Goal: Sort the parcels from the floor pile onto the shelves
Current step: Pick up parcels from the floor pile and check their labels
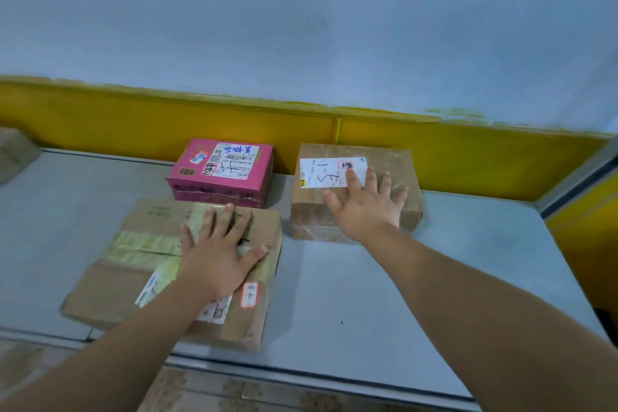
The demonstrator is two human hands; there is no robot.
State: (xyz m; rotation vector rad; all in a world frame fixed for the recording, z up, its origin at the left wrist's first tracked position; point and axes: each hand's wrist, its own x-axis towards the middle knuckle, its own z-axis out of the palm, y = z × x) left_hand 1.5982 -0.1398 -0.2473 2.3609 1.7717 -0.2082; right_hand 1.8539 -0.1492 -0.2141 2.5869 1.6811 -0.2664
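Observation:
Three parcels lie on a grey shelf (368, 294). A large flat cardboard box (133, 278) with yellowish tape sits near the front edge. My left hand (217, 251) lies flat on its top with fingers spread. Behind it a pink box (187, 177) with a white label stands against the yellow back panel. To the right is a smaller brown box (394, 164) wrapped in clear tape, with a white label. My right hand (368, 204) rests flat on top of it, fingers spread, fingertips at the label's edge.
A yellow back panel (133, 124) runs along the rear of the shelf under a pale blue wall. Part of another cardboard box (13, 154) shows at the far left. A yellow side panel (588, 237) closes the right end. Tiled floor (234, 395) lies below the front edge.

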